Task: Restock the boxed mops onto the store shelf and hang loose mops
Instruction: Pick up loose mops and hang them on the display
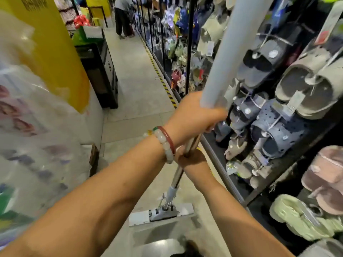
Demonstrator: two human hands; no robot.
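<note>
A loose mop stands upright in front of me in the head view. Its flat grey head [161, 214] hangs just above the floor, and its metal pole [178, 175] runs up into a pale grey sleeve [228, 49]. My left hand [193, 115], with bead bracelets on the wrist, grips the pole at the sleeve's lower end. My right hand [189, 156] grips the metal pole just below it. Both arms reach forward from the bottom of the frame.
A dark shelf rack [228, 182] hung with slippers and clogs [278, 127] runs along the right. At left are clear plastic packs [33, 145], a yellow pillar [55, 52] and a black cabinet [104, 75]. A person [123, 15] stands far down the tiled aisle [137, 80].
</note>
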